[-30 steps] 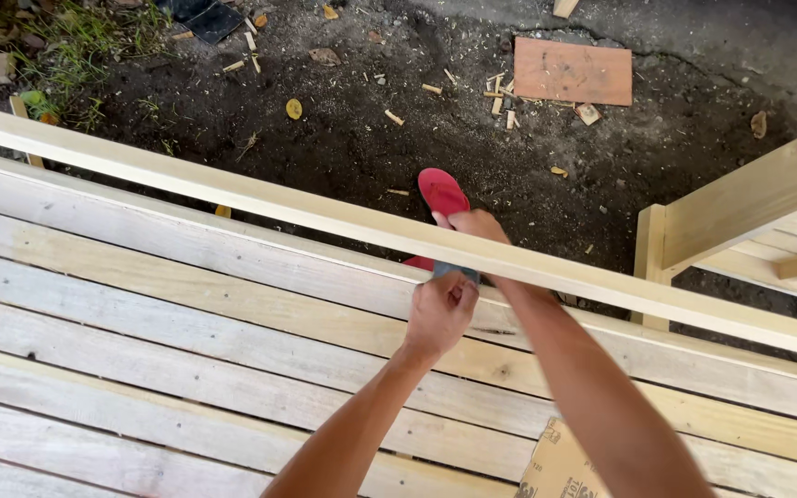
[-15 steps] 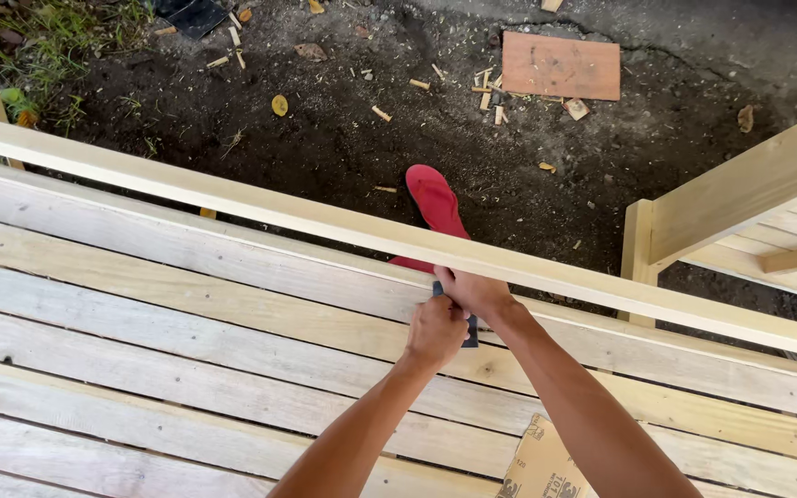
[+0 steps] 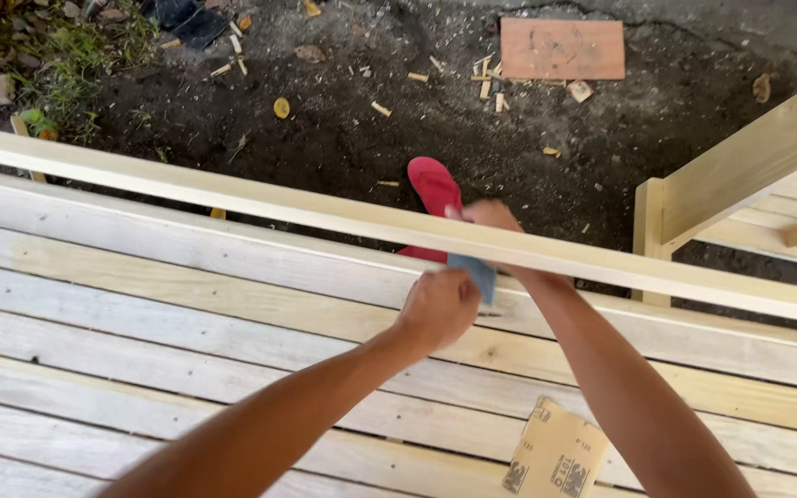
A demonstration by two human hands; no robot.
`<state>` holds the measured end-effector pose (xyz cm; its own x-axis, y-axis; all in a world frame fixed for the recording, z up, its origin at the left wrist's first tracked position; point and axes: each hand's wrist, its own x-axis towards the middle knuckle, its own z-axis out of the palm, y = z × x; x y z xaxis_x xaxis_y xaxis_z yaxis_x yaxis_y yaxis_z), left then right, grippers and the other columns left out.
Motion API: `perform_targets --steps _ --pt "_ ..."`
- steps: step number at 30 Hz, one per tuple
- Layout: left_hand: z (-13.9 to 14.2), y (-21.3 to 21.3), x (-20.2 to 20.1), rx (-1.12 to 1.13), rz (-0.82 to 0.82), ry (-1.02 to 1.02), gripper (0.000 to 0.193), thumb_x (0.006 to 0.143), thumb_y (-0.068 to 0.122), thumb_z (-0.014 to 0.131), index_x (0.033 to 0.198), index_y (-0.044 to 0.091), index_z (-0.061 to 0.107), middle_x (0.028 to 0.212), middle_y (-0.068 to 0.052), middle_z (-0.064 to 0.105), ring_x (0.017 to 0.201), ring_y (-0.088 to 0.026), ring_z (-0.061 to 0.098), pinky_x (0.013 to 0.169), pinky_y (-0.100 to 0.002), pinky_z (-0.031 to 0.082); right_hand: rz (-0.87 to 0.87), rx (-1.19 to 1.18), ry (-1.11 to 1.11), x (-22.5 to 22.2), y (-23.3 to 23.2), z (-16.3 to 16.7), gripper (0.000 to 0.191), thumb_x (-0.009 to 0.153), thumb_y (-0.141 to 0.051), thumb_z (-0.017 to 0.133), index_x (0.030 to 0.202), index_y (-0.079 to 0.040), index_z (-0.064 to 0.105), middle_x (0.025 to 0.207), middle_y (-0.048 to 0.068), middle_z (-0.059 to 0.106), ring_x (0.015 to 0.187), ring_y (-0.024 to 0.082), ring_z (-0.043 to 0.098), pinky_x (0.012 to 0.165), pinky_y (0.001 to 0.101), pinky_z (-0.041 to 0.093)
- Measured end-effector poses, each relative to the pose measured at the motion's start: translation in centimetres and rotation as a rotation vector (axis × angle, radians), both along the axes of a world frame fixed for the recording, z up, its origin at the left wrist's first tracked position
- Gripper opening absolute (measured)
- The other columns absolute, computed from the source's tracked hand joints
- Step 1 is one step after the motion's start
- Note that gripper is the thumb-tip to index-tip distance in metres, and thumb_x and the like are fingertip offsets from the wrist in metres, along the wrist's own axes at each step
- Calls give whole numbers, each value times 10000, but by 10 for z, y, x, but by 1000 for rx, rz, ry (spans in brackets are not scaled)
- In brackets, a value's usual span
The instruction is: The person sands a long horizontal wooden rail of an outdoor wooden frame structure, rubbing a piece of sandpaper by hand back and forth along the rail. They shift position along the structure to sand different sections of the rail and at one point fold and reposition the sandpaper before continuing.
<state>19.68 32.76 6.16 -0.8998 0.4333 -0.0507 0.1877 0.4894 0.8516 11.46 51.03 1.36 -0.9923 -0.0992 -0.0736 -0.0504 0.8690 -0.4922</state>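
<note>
Sandpaper strip (image 3: 474, 277) wrapped over the long wooden rail (image 3: 232, 198), both hands drawing it back and forth.

Since a moment ago the right hand (image 3: 489, 217) has risen above the rail while the left hand (image 3: 437, 309) sits below; each is closed on one end of the strip, which hangs between them against the rail's near face. A spare sandpaper sheet (image 3: 555, 452) lies on the plank deck (image 3: 140, 314).
</note>
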Motion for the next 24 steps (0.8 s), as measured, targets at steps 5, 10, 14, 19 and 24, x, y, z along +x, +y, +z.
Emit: perform_targets --steps 5,10,14,19,24 --pt "-26 27 18 -90 24 -135 178 908 191 617 838 57 711 847 -256 702 843 -459 681 791 -527 549 -30 -22 293 66 -2 3 347 930 -393 613 937 -69 736 797 188 713 690 433 661 591 512 507" --pt "-65 57 26 103 281 -126 163 901 121 557 853 51 697 884 -229 723 891 -456 676 769 -537 531 -239 -70 -43 78 -13 14 319 967 -356 548 960 -77 699 730 164 720 687 361 709 699 461 546" --pt "-78 66 36 87 383 -112 139 931 106 566 867 58 681 870 -214 729 885 -452 680 760 -537 518 -182 -40 -10 66 -7 7 332 973 -355 547 978 -65 710 764 183 724 714 380 703 685 474 547" --pt "-68 70 35 194 401 41 63 904 26 567 864 37 616 835 -222 690 839 -468 651 713 -539 496 -17 229 -156 31 13 -23 301 847 -325 607 927 -97 786 870 177 725 783 376 714 739 472 571" --pt "-35 64 27 219 352 106 68 903 9 577 900 44 635 799 -236 655 798 -467 643 655 -527 486 -100 218 10 4 17 -21 486 1067 -451 427 951 -115 760 851 203 726 822 434 679 792 530 520"
